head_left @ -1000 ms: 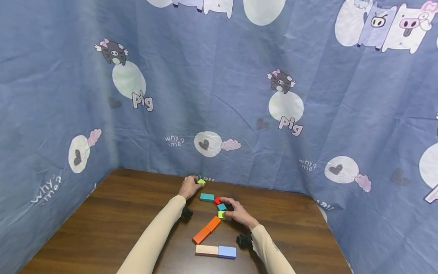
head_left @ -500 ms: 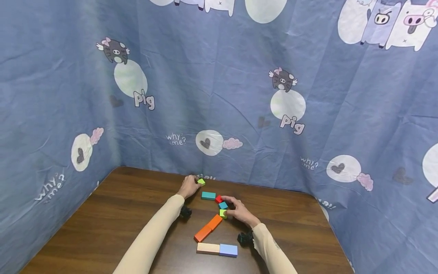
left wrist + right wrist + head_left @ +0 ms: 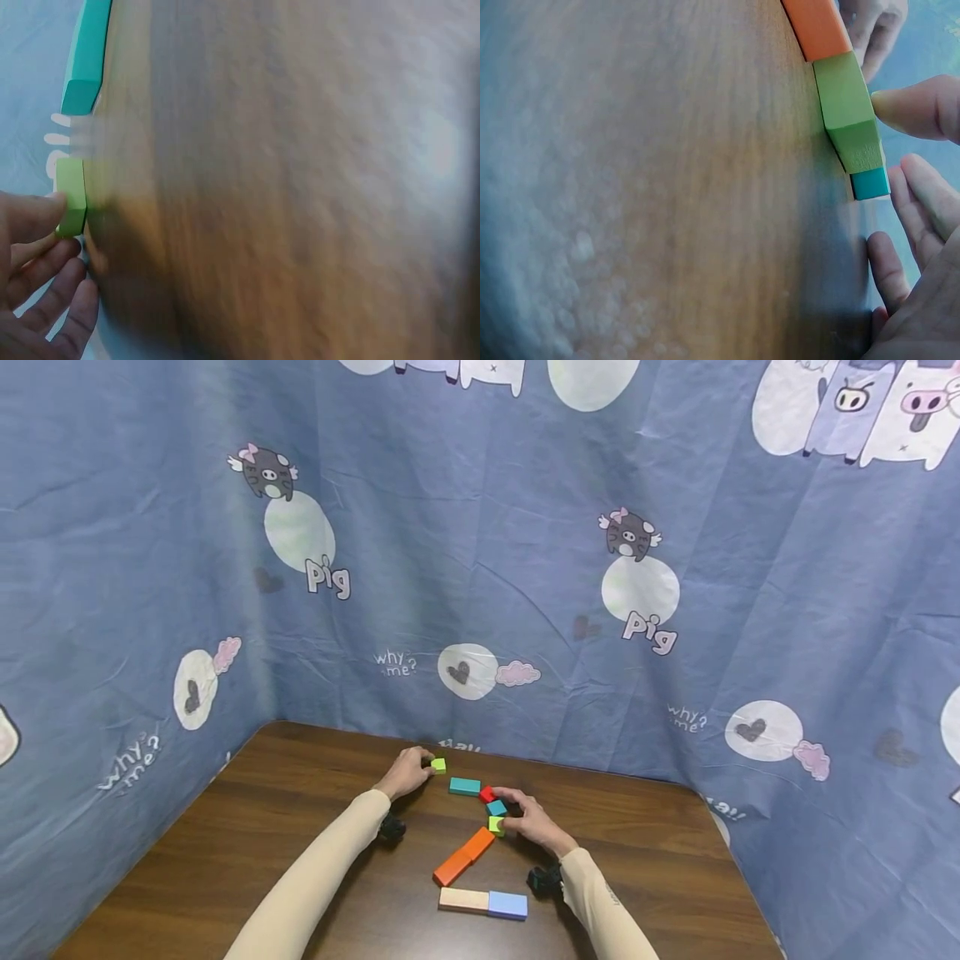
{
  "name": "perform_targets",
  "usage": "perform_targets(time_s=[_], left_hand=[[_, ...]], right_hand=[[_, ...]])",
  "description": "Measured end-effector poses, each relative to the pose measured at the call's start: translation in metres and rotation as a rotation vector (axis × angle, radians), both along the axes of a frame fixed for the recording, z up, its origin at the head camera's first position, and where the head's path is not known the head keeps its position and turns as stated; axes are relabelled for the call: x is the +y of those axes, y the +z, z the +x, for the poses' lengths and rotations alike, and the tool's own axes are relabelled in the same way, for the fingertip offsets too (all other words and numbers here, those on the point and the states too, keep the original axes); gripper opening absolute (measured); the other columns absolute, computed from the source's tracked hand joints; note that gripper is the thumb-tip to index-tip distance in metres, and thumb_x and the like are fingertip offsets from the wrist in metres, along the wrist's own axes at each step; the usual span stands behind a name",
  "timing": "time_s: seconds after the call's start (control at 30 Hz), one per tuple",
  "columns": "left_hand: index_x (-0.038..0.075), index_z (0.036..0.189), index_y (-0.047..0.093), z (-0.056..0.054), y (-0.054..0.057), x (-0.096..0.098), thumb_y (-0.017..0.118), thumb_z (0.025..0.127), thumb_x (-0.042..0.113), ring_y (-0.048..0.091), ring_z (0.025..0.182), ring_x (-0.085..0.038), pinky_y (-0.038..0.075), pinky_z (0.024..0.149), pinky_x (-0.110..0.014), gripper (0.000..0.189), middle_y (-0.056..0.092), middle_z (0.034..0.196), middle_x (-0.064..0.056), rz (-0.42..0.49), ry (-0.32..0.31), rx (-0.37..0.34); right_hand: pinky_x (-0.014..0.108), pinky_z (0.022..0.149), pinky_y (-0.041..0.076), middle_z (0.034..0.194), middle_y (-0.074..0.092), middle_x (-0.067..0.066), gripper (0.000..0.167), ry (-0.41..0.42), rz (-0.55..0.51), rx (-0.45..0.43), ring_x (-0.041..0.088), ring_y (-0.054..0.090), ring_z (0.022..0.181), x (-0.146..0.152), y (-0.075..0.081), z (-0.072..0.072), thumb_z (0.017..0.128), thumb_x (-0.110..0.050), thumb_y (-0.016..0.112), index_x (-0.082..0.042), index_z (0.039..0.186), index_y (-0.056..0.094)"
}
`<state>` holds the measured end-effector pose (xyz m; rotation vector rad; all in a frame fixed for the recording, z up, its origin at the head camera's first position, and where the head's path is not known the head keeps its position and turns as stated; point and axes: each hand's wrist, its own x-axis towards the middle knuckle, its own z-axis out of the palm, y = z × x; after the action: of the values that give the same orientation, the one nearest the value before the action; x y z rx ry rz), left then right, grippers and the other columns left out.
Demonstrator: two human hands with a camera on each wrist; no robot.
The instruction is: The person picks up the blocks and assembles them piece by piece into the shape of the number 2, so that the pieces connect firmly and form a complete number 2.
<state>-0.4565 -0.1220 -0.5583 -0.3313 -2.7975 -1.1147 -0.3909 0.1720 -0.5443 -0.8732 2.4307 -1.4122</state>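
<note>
My left hand [image 3: 405, 773] is at the far part of the wooden table, pinching a small lime-green block [image 3: 438, 766] between thumb and fingers. In the left wrist view the thumb lies along one side of this block [image 3: 71, 191]. A long teal block [image 3: 465, 787] lies just to its right. My right hand [image 3: 534, 823] rests beside a curved row of small blocks: red [image 3: 487, 793], teal [image 3: 497, 808] and lime-green [image 3: 496, 827]. Its thumb touches the lime-green one [image 3: 846, 97], while the forefinger reaches the red one. The other fingers are spread loosely.
Two orange blocks [image 3: 463, 857] run diagonally toward the near side from the row. Nearer still, a pale wood block [image 3: 463, 900] sits end to end with a light-blue block [image 3: 507, 906]. A blue printed curtain [image 3: 525, 568] borders the brown table [image 3: 300, 810].
My left hand has shifted slightly left and nearer with the lime-green block, which has turned a little. The right hand stays by the row. The head view has shifted slightly.
</note>
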Motion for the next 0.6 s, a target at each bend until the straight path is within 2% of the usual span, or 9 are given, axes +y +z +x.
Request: perform_targets(time_s=[0.2, 0.37, 0.47, 0.6], left_hand=[[0.003, 0.119, 0.066, 0.007, -0.003, -0.006, 0.067, 0.089, 0.012, 0.054, 0.120, -0.034, 0.042, 0.099, -0.048, 0.031, 0.063, 0.121, -0.013, -0.056, -0.023, -0.020], [0.007, 0.117, 0.068, 0.016, 0.001, -0.007, 0.068, 0.089, 0.014, 0.054, 0.121, -0.033, 0.042, 0.100, -0.050, 0.029, 0.065, 0.121, -0.010, -0.073, -0.044, -0.015], [0.006, 0.115, 0.069, 0.020, 0.002, -0.007, 0.069, 0.087, 0.014, 0.055, 0.120, -0.032, 0.042, 0.100, -0.049, 0.029, 0.066, 0.119, -0.010, -0.074, -0.046, -0.007], [0.006, 0.112, 0.070, 0.021, 0.000, -0.007, 0.071, 0.086, 0.014, 0.056, 0.118, -0.031, 0.041, 0.101, -0.048, 0.028, 0.067, 0.116, -0.009, -0.090, -0.047, 0.020]], right_hand=[[0.052, 0.104, 0.030, 0.138, 0.051, 0.018, 0.060, -0.039, 0.029, 0.035, 0.036, 0.043, 0.126, 0.003, -0.023, -0.014, 0.081, -0.006, 0.069, -0.004, 0.138, 0.048], [0.045, 0.101, 0.033, 0.137, 0.054, 0.010, 0.060, -0.013, 0.008, 0.091, 0.023, 0.046, 0.123, 0.007, -0.029, -0.017, 0.081, -0.017, 0.069, -0.011, 0.138, 0.050], [0.045, 0.099, 0.035, 0.135, 0.054, 0.009, 0.059, -0.004, -0.001, 0.114, 0.021, 0.047, 0.121, 0.009, -0.030, -0.017, 0.082, -0.021, 0.069, -0.013, 0.138, 0.051], [0.052, 0.103, 0.028, 0.138, 0.052, 0.008, 0.062, -0.049, 0.022, 0.031, 0.027, 0.042, 0.126, 0.007, -0.028, -0.017, 0.080, -0.020, 0.071, -0.017, 0.138, 0.051]])
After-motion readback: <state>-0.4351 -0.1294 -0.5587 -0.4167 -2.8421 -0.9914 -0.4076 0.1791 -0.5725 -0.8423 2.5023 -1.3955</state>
